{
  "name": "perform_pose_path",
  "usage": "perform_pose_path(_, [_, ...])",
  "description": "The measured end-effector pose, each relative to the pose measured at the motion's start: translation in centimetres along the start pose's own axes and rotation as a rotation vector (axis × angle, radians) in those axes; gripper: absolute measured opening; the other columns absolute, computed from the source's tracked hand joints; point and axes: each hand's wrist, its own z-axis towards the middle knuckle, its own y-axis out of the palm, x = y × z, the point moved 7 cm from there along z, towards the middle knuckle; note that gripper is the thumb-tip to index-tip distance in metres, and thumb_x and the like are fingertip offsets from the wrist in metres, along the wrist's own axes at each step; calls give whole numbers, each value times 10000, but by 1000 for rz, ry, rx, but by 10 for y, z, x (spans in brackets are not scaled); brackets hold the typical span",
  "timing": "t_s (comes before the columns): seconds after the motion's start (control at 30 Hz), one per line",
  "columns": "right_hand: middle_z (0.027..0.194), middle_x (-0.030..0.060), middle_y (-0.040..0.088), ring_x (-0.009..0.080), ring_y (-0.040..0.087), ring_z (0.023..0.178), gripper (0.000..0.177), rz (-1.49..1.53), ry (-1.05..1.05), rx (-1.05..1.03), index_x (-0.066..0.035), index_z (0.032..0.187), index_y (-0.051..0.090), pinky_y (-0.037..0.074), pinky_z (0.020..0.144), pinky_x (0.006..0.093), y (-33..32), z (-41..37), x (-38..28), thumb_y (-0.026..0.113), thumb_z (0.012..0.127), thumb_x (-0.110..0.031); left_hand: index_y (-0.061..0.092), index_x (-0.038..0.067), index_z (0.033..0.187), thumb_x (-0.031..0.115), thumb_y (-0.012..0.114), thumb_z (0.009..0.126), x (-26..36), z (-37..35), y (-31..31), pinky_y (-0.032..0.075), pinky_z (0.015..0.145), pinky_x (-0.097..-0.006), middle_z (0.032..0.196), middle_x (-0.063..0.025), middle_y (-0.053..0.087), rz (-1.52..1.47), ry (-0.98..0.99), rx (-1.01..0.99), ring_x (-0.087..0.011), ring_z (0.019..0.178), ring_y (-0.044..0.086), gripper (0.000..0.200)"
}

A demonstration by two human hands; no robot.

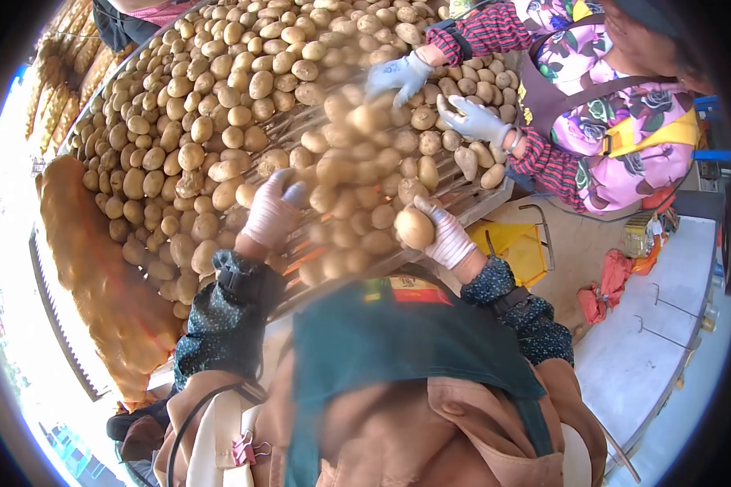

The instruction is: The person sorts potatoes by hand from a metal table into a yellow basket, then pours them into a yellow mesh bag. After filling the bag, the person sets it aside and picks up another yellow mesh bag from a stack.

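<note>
Potato lies grasped in your right hand; cup it firmly without squeezing. Your left hand is beside loose potatoes; whether its grip is released, I cannot tell.

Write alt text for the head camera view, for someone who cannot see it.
The wearer's white-gloved right hand holds a round tan potato beside a slatted table heaped with tan potatoes, some motion-blurred; the white-gloved left hand is nearby. Opposite, a co-worker in a pink floral top reaches in with pale blue gloves.
</note>
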Motion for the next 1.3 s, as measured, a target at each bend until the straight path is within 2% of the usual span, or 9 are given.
perform_pose_path(0.13, [1004, 36, 679, 217, 708, 905, 321, -74, 171, -232, -64, 1098, 640, 607, 809, 339, 58, -12, 11, 730, 937, -327, 569, -19, 1368, 277, 603, 1030, 53, -31, 66, 516, 929, -303, 1175, -66, 665, -282, -38, -442, -148, 1056, 615, 450])
perform_pose_path(0.23, [1119, 103, 669, 243, 694, 1015, 434, -229, 124, -265, -21, 1235, 595, 608, 829, 355, 73, -12, 10, 687, 961, -345, 581, -2, 1357, 256, 609, 1022, 59, -35, 89, 506, 968, -342, 1189, -143, 682, 197, 94, -534, -241, 1106, 637, 423])
perform_pose_path(0.4, [1175, 103, 662, 228, 691, 982, 471, -140, 139, -322, -17, 1241, 587, 592, 869, 319, 61, -18, -2, 677, 962, -386, 603, 108, 1345, 119, 689, 840, 58, 31, -2, 536, 920, -419, 1226, -169, 652, 1032, 445, 42, -349, 1097, 641, 513])
perform_pose_path(0.5, [1138, 97, 659, 206, 689, 939, 495, 23, 148, -368, -41, 1304, 544, 605, 806, 328, 29, -11, 0, 684, 960, -367, 479, 127, 1456, 116, 690, 821, 9, 65, -15, 534, 936, -461, 1311, -166, 583, 1497, 240, -102, -385, 1157, 601, 669])
perform_pose_path(0.63, [1123, 89, 654, 181, 685, 940, 538, -48, 36, -271, -46, 1351, 499, 612, 714, 320, 5, -35, -9, 675, 962, -372, 477, 92, 1457, 96, 716, 776, 6, 82, -20, 532, 948, -426, 1242, -190, 601, 1323, 133, -158, -369, 1156, 604, 722])
perform_pose_path(0.73, [1120, 109, 662, 216, 676, 893, 573, -85, -7, -233, -21, 1350, 497, 593, 706, 326, -6, -54, -18, 664, 954, -398, 529, 70, 1408, 101, 768, 704, 27, 93, -23, 513, 978, -401, 1204, -174, 608, 372, 166, -80, -342, 1143, 601, 744])
perform_pose_path(0.9, [1054, 141, 681, 223, 691, 746, 564, 118, -117, 2, -12, 1292, 549, 575, 574, 314, 11, -84, -22, 693, 931, -420, 663, 46, 1119, 120, 792, 570, 65, 105, 65, 407, 1109, -469, 1340, -200, 514, 887, 534, -455, -412, 1313, 444, 569])
perform_pose_path(1.03, [1108, 134, 668, 231, 689, 845, 542, 131, -135, 10, -14, 1294, 557, 579, 613, 317, -64, -75, 0, 695, 937, -398, 675, 72, 1205, 181, 877, 554, 54, 126, 104, 394, 1118, -495, 1372, -179, 485, 951, 507, -805, -423, 1311, 430, 691])
perform_pose_path(1.3, [1063, 180, 661, 246, 692, 766, 514, 209, -150, 86, -55, 1267, 562, 581, 596, 347, -112, -91, 18, 676, 939, -434, 649, 13, 1227, 251, 883, 666, 64, 132, 100, 553, 909, -377, 1189, -128, 618, 674, 187, -647, -294, 1072, 637, 653])
